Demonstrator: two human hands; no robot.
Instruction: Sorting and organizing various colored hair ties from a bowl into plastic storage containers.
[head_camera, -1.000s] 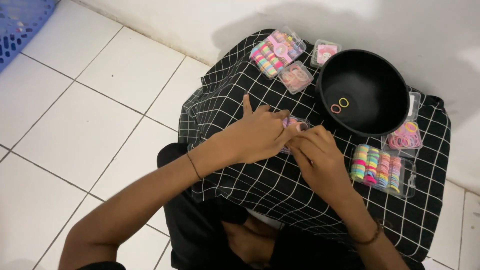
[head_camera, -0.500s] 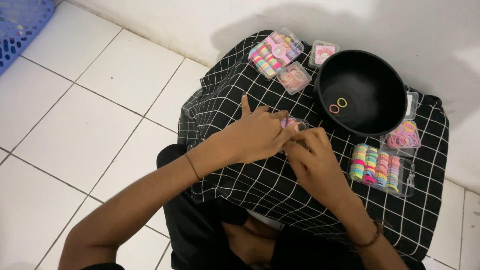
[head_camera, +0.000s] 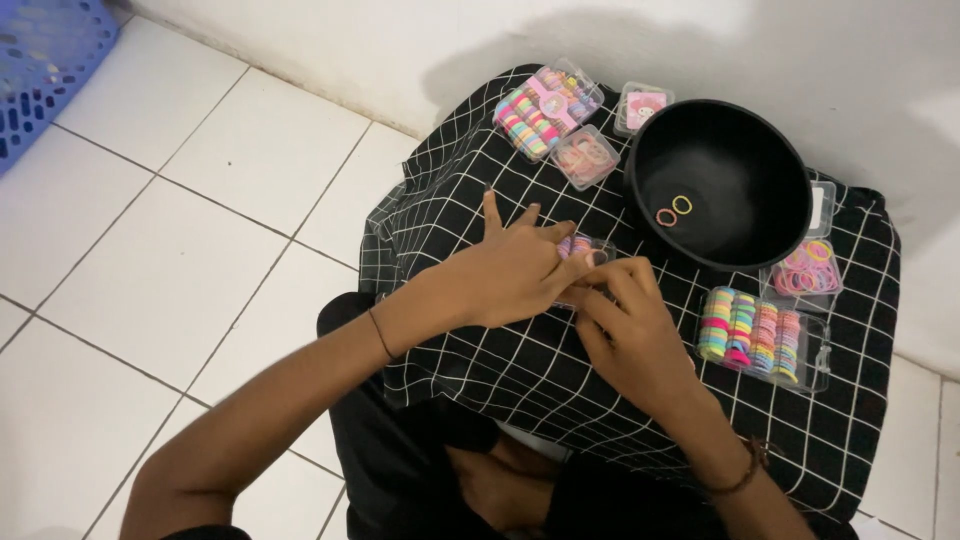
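Hands (head_camera: 570, 290) cover small clear box (head_camera: 585, 247) — pastel bands inside.

We see bright, even light, a soft shadow on the wall (head_camera: 640, 50) (behind the bowl (head_camera: 718, 185)), and sharp focus throughout.

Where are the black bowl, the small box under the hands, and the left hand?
black bowl (head_camera: 745, 140): head view, inner wall.
small clear box (head_camera: 580, 244): head view, visible top edge.
left hand (head_camera: 505, 270): head view, back of hand.
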